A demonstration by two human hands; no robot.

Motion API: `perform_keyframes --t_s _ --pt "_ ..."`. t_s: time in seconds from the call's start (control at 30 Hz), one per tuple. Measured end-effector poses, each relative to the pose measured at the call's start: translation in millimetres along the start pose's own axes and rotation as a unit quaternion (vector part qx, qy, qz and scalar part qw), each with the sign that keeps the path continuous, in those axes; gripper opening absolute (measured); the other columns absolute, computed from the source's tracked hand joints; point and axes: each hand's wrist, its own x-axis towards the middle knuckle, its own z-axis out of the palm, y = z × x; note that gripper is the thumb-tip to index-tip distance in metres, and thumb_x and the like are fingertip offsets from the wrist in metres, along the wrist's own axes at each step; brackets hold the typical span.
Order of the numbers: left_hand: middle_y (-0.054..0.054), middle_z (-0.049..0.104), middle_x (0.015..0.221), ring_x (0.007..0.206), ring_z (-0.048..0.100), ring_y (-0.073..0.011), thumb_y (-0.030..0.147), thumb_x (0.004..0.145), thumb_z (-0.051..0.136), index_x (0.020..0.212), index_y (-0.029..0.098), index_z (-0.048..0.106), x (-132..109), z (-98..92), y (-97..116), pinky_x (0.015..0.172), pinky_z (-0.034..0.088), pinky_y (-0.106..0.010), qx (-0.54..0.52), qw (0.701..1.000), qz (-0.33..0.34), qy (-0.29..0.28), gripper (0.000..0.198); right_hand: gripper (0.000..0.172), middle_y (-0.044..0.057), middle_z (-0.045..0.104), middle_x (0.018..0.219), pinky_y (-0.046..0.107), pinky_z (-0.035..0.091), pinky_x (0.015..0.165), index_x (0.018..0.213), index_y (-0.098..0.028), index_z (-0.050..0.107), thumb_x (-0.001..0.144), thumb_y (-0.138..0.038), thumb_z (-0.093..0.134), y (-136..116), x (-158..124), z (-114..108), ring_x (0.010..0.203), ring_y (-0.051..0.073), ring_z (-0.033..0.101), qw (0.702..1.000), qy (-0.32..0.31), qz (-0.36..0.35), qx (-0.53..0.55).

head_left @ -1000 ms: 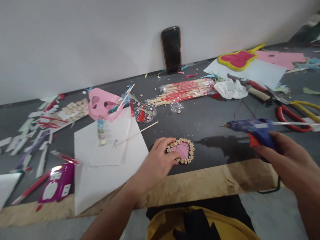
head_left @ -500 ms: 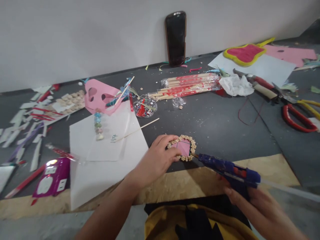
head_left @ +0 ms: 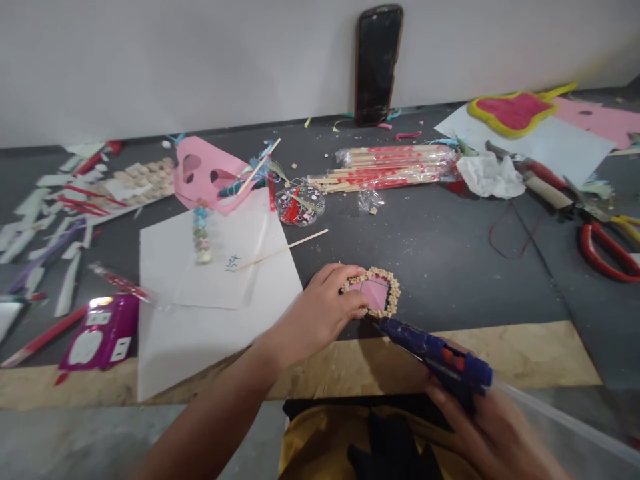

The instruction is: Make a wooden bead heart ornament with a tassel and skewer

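My left hand [head_left: 320, 315] rests on the dark table and pinches the left edge of a small pink shape ringed with pale wooden beads [head_left: 376, 293]. My right hand [head_left: 493, 427], low at the right, grips a blue hot glue gun [head_left: 435, 350]. The gun slants up and left, and its nozzle touches the lower edge of the beaded piece, just beside my left fingers. A clear glue stick sticks out of the gun's back toward the lower right.
White paper sheets [head_left: 210, 307] lie to the left with a thin wooden stick [head_left: 285, 250]. Packs of sticks [head_left: 385, 167], a phone [head_left: 377, 63] against the wall, a pink mask cutout [head_left: 205, 180], pliers and red-handled scissors [head_left: 600, 247] lie around.
My right hand brought the glue gun down from the right, above the table, to the lower edge of the beaded piece. My left hand kept its hold on the piece.
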Motion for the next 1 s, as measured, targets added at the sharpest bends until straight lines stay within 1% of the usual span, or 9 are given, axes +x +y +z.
perform_keyframes --t_s 0.07,0.13,0.27,0.33,0.43,0.53,0.63,0.83,1.0 --pt "-0.007 0.046 0.129 0.118 0.039 -0.0242 0.023 0.090 0.048 0.100 0.024 0.063 -0.1 0.3 -0.2 0.102 0.036 -0.045 0.002 1.000 0.003 0.003 0.018 0.040 0.009 0.072 0.099 0.031 0.057 0.077 0.117 -0.020 0.058 0.086 -0.044 0.048 0.8 0.0 1.4 0.090 0.025 0.069 0.999 -0.035 -0.015 0.005" --pt "-0.007 0.046 0.129 0.119 0.039 -0.0242 0.023 0.091 0.047 0.100 0.024 0.063 -0.2 0.5 0.0 0.103 0.036 -0.045 0.006 1.000 0.006 0.005 0.018 0.041 0.010 0.071 0.101 0.035 0.057 0.080 0.122 -0.020 0.052 0.087 -0.040 0.046 2.2 -1.2 2.6 0.092 0.026 0.068 0.998 -0.052 -0.019 0.009" --pt "-0.007 0.046 0.129 0.119 0.039 -0.0241 0.023 0.091 0.046 0.099 0.024 0.063 -0.1 -0.2 0.8 0.102 0.037 -0.045 0.005 1.000 0.005 0.006 0.019 0.040 0.011 0.067 0.110 0.037 0.056 0.082 0.124 -0.021 0.048 0.086 -0.035 0.049 6.0 -3.5 5.9 0.101 0.027 0.065 0.999 -0.050 -0.015 0.009" --pt "-0.008 0.046 0.129 0.118 0.039 -0.0242 0.023 0.091 0.046 0.098 0.023 0.063 -0.1 -0.2 0.6 0.101 0.038 -0.045 0.004 1.000 0.007 0.006 0.018 0.040 0.011 0.067 0.112 0.036 0.057 0.080 0.123 -0.022 0.048 0.085 -0.033 0.051 7.2 -3.6 7.0 0.101 0.027 0.065 0.999 -0.044 -0.023 0.006" --pt "-0.008 0.046 0.128 0.117 0.040 -0.0241 0.023 0.091 0.047 0.098 0.023 0.063 0.0 0.7 -0.3 0.100 0.038 -0.044 0.006 1.000 0.013 0.013 0.017 0.040 0.011 0.068 0.109 0.037 0.058 0.077 0.123 -0.023 0.049 0.084 -0.033 0.052 5.6 -2.7 6.3 0.096 0.027 0.067 0.999 -0.041 -0.019 0.006" --pt "-0.008 0.046 0.128 0.118 0.039 -0.0241 0.023 0.091 0.047 0.097 0.022 0.063 -0.2 1.3 -0.9 0.100 0.038 -0.043 0.008 1.000 0.011 0.014 0.017 0.039 0.009 0.071 0.103 0.039 0.058 0.073 0.121 -0.026 0.053 0.083 -0.033 0.052 2.2 -1.6 5.2 0.089 0.028 0.069 0.999 -0.047 0.005 0.016" --pt "-0.008 0.045 0.129 0.118 0.039 -0.0239 0.022 0.090 0.048 0.097 0.022 0.063 -0.5 0.9 -0.8 0.101 0.037 -0.042 0.005 1.000 0.009 0.006 0.016 0.038 0.008 0.071 0.100 0.037 0.059 0.070 0.119 -0.024 0.055 0.082 -0.033 0.052 2.0 -1.3 7.4 0.085 0.027 0.070 0.999 -0.037 0.016 0.022" --pt "-0.007 0.045 0.129 0.118 0.039 -0.0240 0.023 0.090 0.048 0.098 0.023 0.063 -0.5 0.1 -1.0 0.100 0.038 -0.045 0.000 1.000 0.010 0.007 0.016 0.038 0.010 0.070 0.105 0.033 0.059 0.072 0.121 -0.021 0.050 0.085 -0.036 0.050 4.3 -2.4 11.7 0.092 0.026 0.069 1.000 -0.022 0.002 -0.008" --pt "-0.007 0.045 0.129 0.118 0.039 -0.0241 0.024 0.091 0.048 0.098 0.023 0.063 -0.5 0.3 -0.8 0.101 0.037 -0.044 0.003 1.000 0.009 0.006 0.017 0.037 0.009 0.071 0.102 0.032 0.058 0.074 0.120 -0.021 0.051 0.085 -0.035 0.050 0.3 -2.4 6.1 0.092 0.025 0.069 1.000 -0.024 -0.015 0.002"
